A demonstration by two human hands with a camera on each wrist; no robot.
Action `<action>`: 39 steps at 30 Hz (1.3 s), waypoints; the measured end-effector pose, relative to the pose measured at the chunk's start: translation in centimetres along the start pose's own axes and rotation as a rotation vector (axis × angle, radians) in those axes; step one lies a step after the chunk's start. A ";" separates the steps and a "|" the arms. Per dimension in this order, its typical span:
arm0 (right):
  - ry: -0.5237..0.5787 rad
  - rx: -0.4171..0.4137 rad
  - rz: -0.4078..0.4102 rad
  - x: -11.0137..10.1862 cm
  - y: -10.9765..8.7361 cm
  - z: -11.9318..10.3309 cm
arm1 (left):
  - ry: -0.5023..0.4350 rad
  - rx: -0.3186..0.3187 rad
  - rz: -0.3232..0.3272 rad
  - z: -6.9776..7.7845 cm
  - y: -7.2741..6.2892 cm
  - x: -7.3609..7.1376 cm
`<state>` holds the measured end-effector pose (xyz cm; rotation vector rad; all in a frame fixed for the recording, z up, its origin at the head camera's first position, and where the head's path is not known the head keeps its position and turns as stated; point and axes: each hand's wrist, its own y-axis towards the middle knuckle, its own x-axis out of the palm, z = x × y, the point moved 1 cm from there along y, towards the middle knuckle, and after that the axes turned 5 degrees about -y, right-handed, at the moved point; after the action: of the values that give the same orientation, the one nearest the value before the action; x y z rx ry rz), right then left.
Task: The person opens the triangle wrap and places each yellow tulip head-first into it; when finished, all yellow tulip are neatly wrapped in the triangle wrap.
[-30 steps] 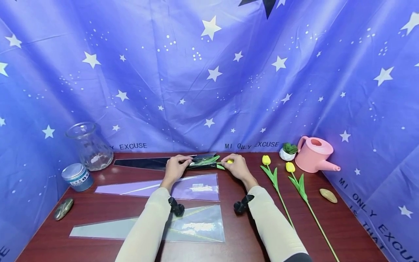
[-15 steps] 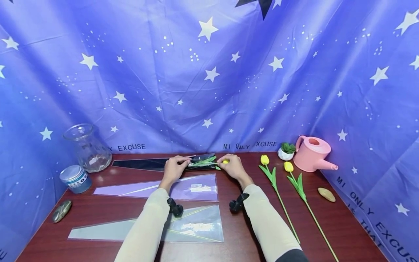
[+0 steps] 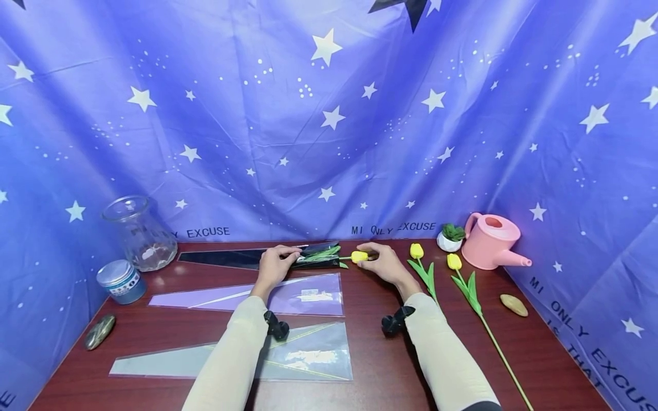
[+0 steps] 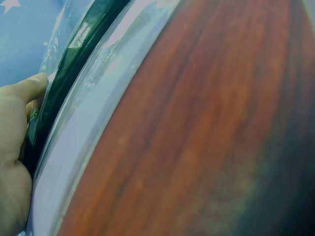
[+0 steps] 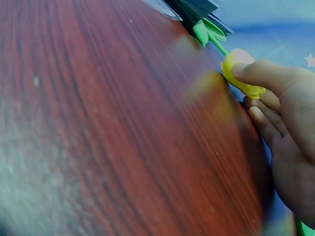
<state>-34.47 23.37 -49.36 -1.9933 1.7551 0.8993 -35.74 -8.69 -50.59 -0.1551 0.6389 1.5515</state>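
A black flower sleeve [image 3: 221, 258] lies along the back of the table with its wide mouth to the right. My left hand [image 3: 276, 264] pinches its film near the middle, and in the left wrist view the thumb presses the clear sheet [image 4: 59, 64]. Green leaves [image 3: 323, 253] show inside the sleeve. Out of its mouth sticks a yellow tulip [image 3: 359, 257]. My right hand [image 3: 385, 264] holds that bloom, thumb on one side and fingers on the other, as the right wrist view shows on the yellow petals [image 5: 243, 88].
A purple sleeve [image 3: 308, 294] and a clear sleeve [image 3: 303, 354] lie nearer. Two tulips [image 3: 473, 294] rest at right, by a pink watering can [image 3: 492, 242], a potted plant [image 3: 450, 238] and a stone [image 3: 514, 305]. At left stand a glass vase [image 3: 149, 242], a blue jar [image 3: 122, 282] and a dark stone [image 3: 100, 332].
My right hand has shifted right along the tulip, from around the stem just below the bloom to the bloom itself, which now shows more fully. The left hand stays on the sleeve.
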 end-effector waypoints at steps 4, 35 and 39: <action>-0.026 0.000 0.004 -0.3 -0.2 0.2 | -0.007 -0.012 -0.003 -0.1 0.0 0.0; 0.126 0.006 0.083 3.5 1.7 -2.5 | -0.038 0.004 0.017 0.0 0.1 -0.1; 0.139 0.006 0.055 3.6 1.7 -2.7 | -0.047 0.006 0.014 0.0 0.2 0.0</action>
<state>-35.31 18.65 -49.42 -2.0575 1.8936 0.7874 -35.95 -8.70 -50.51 -0.1096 0.6081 1.5625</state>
